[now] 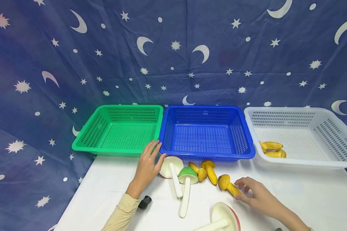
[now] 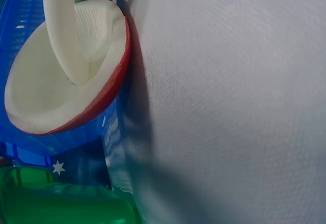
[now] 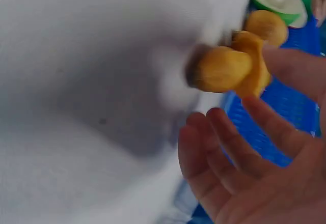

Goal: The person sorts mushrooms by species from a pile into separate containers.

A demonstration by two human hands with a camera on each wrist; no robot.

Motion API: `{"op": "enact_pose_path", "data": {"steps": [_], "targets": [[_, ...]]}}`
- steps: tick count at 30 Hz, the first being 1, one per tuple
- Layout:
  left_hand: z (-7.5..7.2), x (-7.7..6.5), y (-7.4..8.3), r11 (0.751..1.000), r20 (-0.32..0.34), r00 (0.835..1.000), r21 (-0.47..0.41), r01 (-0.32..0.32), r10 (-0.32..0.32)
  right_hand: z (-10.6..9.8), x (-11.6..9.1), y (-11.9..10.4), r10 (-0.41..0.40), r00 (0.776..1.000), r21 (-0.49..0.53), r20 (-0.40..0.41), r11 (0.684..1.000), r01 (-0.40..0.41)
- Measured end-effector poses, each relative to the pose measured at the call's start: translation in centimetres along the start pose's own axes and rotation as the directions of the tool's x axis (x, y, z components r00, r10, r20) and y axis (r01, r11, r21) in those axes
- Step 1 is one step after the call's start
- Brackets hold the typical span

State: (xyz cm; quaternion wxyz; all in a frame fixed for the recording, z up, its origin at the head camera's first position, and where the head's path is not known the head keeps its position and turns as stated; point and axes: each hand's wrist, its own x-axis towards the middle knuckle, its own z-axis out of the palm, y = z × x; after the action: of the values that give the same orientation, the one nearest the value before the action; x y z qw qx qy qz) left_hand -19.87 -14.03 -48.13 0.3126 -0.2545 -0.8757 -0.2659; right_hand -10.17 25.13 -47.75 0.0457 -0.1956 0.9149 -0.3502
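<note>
My left hand [image 1: 146, 166] has its fingers extended, fingertips right at the neighbouring rims of the green basket [image 1: 101, 149] and blue basket [image 1: 208, 156]. Beside its thumb lies a toy mushroom [image 1: 176, 186] with a white stem; its red cap edge shows in the left wrist view. Low on the right, my right hand [image 1: 257, 195] spreads thumb and fingers around the stem end of a yellow toy mushroom [image 1: 233, 190], without closing on it. The right wrist view has that yellow mushroom [image 3: 224, 70] between thumb and fingertips, somewhat blurred.
A green-capped mushroom [image 1: 185, 195] and two more yellow mushrooms, one at the centre [image 1: 211, 175], lie before the blue basket. Another red-edged mushroom [image 1: 232, 218] is at the near edge of view. Yellow mushrooms [image 1: 273, 146] sit inside the white basket [image 1: 306, 162] at right.
</note>
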Motion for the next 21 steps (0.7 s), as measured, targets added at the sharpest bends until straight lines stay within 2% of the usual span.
{"op": "enact_pose_path", "data": {"steps": [4,8,11,15,21], "targets": [[-0.1,0.0,0.0,1.000,0.011,1.000,0.004,0.005,-0.005,0.8,0.6,0.4,0.034,0.997,-0.096,-0.068,0.995,-0.041],[-0.1,0.0,0.0,1.000,0.010,1.000,0.004,0.005,-0.005,1.2,1.0,0.2,0.063,0.993,-0.107,-0.104,0.992,-0.074],[0.0,0.0,0.0,1.000,0.008,1.000,0.004,0.004,-0.004,1.2,1.2,0.1,0.081,0.992,-0.102,-0.101,0.991,-0.091],[0.0,0.0,0.0,1.000,0.013,1.000,0.010,0.012,-0.012,0.8,1.2,0.1,0.077,0.992,-0.098,-0.103,0.991,-0.087],[-0.1,-0.1,0.0,1.000,0.029,0.999,0.008,0.028,-0.028,-0.3,1.1,0.2,0.021,0.987,-0.082,-0.160,0.996,-0.034]]}}
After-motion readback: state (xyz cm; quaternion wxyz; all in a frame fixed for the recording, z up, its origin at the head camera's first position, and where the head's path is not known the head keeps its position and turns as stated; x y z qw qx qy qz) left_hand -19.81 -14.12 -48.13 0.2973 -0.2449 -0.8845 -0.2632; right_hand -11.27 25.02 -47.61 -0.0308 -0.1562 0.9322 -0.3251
